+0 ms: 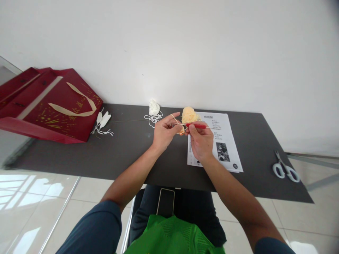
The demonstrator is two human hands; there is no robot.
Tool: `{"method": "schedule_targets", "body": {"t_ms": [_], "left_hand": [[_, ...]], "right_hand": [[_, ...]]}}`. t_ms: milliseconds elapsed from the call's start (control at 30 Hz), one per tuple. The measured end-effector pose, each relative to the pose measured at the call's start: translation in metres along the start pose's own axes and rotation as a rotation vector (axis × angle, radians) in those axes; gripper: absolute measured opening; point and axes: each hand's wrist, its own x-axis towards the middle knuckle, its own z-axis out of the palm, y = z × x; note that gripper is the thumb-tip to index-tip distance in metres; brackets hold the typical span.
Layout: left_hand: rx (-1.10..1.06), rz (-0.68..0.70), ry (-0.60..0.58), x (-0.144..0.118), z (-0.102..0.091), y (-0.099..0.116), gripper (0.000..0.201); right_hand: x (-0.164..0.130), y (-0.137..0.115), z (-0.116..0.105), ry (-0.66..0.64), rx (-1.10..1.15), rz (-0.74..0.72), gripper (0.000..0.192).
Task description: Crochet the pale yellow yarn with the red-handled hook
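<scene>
My dark grey table (pixel 127 155) stands against the white wall; at its left end lies a red gift bag (pixel 47 106) on its side, with small white pieces (pixel 102 121) just beside it; a white yarn tangle (pixel 153 110) sits near the far edge. A printed sheet (pixel 225 141) lies right of centre, a ball of pale yellow yarn (pixel 189 115) at its top corner; white-handled scissors (pixel 284 169) rest at the right end.

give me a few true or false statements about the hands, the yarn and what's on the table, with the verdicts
1. The right hand holds a red-handled crochet hook. True.
2. The scissors lie on the printed sheet. False: they lie apart, near the table's right end.
3. The left hand holds pale yellow yarn. True.
4. The red gift bag stands upright. False: it lies flat at the left end.
5. A phone rests on the person's lap. True.
</scene>
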Motion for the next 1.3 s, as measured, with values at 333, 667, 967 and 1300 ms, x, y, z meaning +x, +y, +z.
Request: {"method": "schedule_targets", "body": {"t_ms": [333,667,967,1300], "left_hand": [[-0.272,-0.161,0.039,0.002,0.000,0.005,0.052],[-0.303,-0.213,0.014,0.001,0.002,0.011,0.047],[-0.192,-0.139,-0.018,-0.002,0.001,0.005,0.049],[-0.151,-0.117,-0.016,-0.002,0.001,0.005,0.052]], "right_hand": [[-0.013,0.001,-0.011,-0.200,-0.553,-0.536,0.028],[0.002,0.005,-0.007,-0.036,-0.095,-0.078,0.012],[0.008,0.003,-0.010,-0.042,-0.008,-0.073,0.014],[0.011,0.002,-0.013,-0.050,-0.017,-0.114,0.014]]}}
